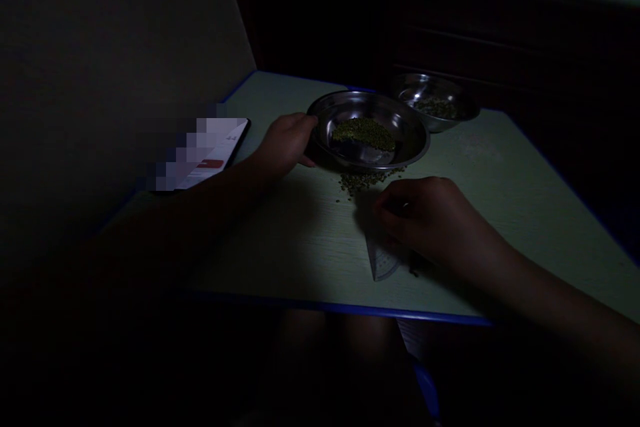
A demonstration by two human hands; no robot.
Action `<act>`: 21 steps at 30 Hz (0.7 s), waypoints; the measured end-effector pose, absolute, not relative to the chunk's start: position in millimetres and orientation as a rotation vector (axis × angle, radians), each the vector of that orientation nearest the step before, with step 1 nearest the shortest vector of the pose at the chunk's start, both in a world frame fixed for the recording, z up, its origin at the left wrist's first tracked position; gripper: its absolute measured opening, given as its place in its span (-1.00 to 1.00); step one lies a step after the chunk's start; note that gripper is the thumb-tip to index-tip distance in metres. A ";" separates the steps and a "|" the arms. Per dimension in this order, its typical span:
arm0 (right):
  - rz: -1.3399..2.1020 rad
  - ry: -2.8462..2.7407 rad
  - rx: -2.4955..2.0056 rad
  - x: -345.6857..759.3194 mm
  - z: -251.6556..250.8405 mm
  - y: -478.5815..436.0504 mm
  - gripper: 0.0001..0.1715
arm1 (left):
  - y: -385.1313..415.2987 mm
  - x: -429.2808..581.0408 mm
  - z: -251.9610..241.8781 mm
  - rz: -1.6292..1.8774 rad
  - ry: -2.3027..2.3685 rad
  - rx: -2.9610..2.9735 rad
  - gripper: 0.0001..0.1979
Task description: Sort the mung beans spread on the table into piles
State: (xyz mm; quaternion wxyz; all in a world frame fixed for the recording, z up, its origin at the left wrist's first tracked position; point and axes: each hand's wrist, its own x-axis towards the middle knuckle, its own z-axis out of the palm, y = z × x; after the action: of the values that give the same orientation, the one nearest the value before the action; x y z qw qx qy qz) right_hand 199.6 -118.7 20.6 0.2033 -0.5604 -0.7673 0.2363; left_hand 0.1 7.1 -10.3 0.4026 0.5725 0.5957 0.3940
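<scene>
My left hand grips the left rim of a steel bowl, which tilts a little and holds a heap of small green beans. More green beans lie spilled on the pale table just below the bowl. My right hand rests on the table with its fingers curled over a clear plastic protractor, close to the spilled beans.
A second steel bowl with some beans stands behind, to the right. A phone with a lit screen lies at the left. The table has a blue edge, near my knees and at the sides. The surroundings are dark.
</scene>
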 end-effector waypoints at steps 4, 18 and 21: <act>0.628 -2.110 -1.625 209.7 21.9 -114.9 -0.81 | 6.9 0.4 -9.3 1.000 1.508 1.437 -0.75; 0.842 -2.054 -1.473 261.4 22.7 -91.9 -0.72 | 5.0 -0.5 -6.2 0.979 1.539 1.442 -0.75; 0.653 -2.237 -1.338 256.5 26.8 -89.4 -0.69 | 4.5 -0.8 -5.7 0.973 1.546 1.431 -0.74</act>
State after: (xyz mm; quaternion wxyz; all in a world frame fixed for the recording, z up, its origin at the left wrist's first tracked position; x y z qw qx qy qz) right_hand 256.5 -89.4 26.8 0.2252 -0.4851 -0.8111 0.2368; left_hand -0.8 4.5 -5.7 0.3990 0.5653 0.6110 0.3846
